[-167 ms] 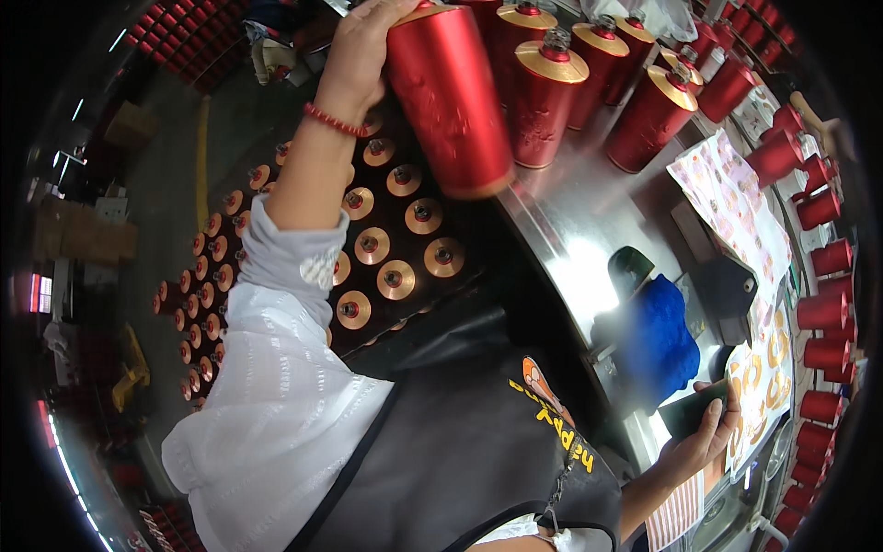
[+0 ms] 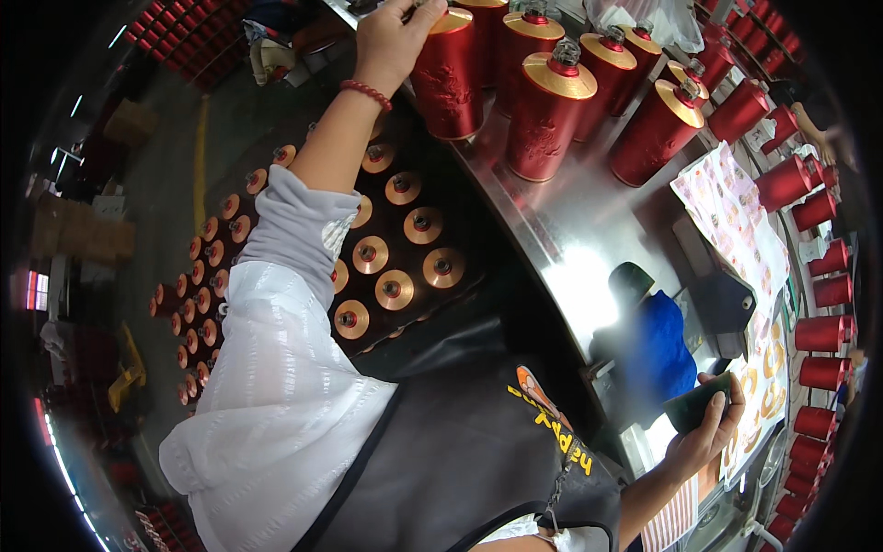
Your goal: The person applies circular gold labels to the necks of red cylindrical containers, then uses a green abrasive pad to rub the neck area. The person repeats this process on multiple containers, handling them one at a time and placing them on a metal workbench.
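Observation:
At the far end of the metal table (image 2: 524, 216), my left hand (image 2: 394, 44) has its fingers closed at the neck of a red bottle (image 2: 448, 87) with a gold shoulder. That bottle stands upright at the table's left edge; its neck is hidden by my fingers. Beside it are several more red bottles (image 2: 552, 124) with gold shoulders and clear tops. My right hand (image 2: 706, 437), low on the right, is wrapped round a dark green piece (image 2: 694, 405) whose kind I cannot make out. A blue cloth (image 2: 664, 345) lies close to that hand.
Left of the table, many gold-topped bottles (image 2: 393, 289) stand in rows at a lower level. A patterned sheet (image 2: 731, 207) covers part of the table's right side. Beyond it runs a line of red bottles (image 2: 821, 333). A dark cap-like item (image 2: 722, 308) lies near the cloth.
The red bottle in my left hand, raised and tilted before, has moved away from me and now stands on the table's edge. My right hand has barely moved.

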Motion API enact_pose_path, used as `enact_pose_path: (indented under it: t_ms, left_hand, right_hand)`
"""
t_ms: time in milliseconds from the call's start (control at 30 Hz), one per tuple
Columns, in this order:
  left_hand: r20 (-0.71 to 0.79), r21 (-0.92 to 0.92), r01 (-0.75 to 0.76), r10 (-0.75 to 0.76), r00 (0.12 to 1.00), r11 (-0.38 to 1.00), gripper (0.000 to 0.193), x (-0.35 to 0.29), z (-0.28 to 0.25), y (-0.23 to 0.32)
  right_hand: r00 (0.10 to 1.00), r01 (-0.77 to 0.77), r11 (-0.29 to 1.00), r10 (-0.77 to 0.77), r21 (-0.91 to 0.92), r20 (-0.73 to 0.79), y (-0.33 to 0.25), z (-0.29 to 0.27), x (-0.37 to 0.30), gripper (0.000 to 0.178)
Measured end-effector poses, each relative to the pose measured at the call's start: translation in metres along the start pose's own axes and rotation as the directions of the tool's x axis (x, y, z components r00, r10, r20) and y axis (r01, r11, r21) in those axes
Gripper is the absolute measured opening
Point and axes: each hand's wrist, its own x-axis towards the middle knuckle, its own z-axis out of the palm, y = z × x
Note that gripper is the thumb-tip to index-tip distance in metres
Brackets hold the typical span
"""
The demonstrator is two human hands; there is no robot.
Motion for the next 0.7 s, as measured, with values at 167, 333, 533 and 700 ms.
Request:
enact_pose_path:
  t_ms: [167, 333, 533, 700]
  left_hand:
    - [0.019, 0.225, 0.0, -0.004, 1.0, 0.974, 0.037, -0.002, 0.029, -0.015]
    - [0.156, 0.385, -0.091, 0.033, 0.987, 0.918, 0.048, 0.012, 0.042, -0.003]
    - [0.232, 0.509, -0.058, -0.072, 0.97, 0.859, 0.039, 0.022, 0.048, -0.02]
    - [0.167, 0.383, 0.044, -0.116, 0.979, 0.923, 0.045, 0.018, 0.043, -0.014]
  right_hand:
    - [1.0, 0.004, 0.997, -0.002, -0.074, 0.022, -0.015, -0.031, 0.036, 0.035]
    - [0.962, 0.274, 0.878, -0.245, -0.393, 0.124, -0.02, -0.056, 0.139, 0.035]
    - [0.965, 0.223, 0.732, -0.26, -0.643, 0.038, 0.012, -0.052, 0.368, 0.039]
    - [0.832, 0.187, 0.248, -0.554, -0.951, 0.019, 0.053, -0.056, 0.565, 0.076]
